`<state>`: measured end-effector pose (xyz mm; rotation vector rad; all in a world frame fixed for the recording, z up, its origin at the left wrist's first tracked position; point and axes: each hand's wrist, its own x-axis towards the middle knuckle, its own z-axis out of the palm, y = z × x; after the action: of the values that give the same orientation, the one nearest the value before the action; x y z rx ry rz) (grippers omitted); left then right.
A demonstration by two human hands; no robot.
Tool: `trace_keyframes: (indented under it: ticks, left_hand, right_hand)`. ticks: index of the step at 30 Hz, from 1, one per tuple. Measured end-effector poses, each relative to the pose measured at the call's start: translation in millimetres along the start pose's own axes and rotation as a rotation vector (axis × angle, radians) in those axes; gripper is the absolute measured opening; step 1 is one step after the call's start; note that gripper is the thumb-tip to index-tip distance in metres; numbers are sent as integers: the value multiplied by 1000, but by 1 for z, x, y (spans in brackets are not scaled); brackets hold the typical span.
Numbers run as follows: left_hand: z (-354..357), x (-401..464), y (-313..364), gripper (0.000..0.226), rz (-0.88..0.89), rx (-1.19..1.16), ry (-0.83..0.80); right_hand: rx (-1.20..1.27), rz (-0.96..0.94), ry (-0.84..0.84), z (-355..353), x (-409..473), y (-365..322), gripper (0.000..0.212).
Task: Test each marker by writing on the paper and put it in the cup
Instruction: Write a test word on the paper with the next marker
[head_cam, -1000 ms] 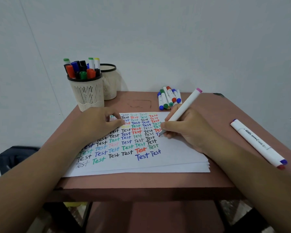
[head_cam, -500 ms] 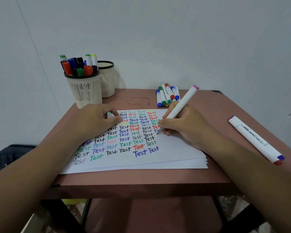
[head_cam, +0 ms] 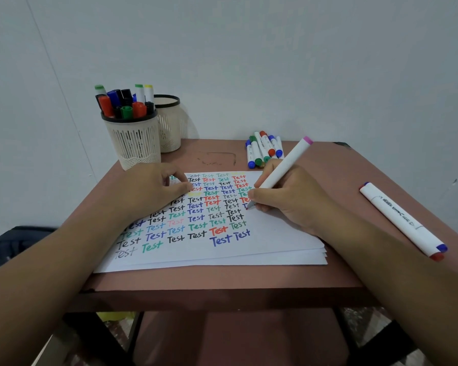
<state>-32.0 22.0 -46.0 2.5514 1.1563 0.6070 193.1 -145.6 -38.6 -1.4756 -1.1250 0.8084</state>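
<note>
A white marker (head_cam: 286, 165) with a pink end cap is gripped in my right hand (head_cam: 288, 202), its tip touching the paper (head_cam: 262, 241) at the right end of the rows of coloured "Test" words. My left hand (head_cam: 154, 191) rests on the paper's upper left with the fingers curled and the thumb meeting the index finger; nothing shows between them. A beige mesh cup (head_cam: 135, 143) at the back left holds several capped markers. Behind it stands a second mesh cup (head_cam: 171, 128) with nothing showing above its rim.
Several capped markers lie in a pile (head_cam: 263, 150) at the back of the brown table (head_cam: 341, 167). Two long white markers (head_cam: 399, 217) lie side by side near the right edge. A dark bag (head_cam: 16, 244) sits on the floor to the left.
The marker tip has shifted slightly on the paper at the right end of the rows. My left hand has stayed in place on the paper.
</note>
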Motion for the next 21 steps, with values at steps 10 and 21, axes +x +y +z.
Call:
trace_keyframes:
  ticks: [10, 21]
  left_hand:
    - [-2, -2, 3, 21, -2, 20, 19]
    - [-2, -3, 6, 21, -6, 22, 12]
  right_hand:
    - [35, 2, 46, -1, 1, 0, 26]
    - [0, 6, 56, -1, 1, -1, 23]
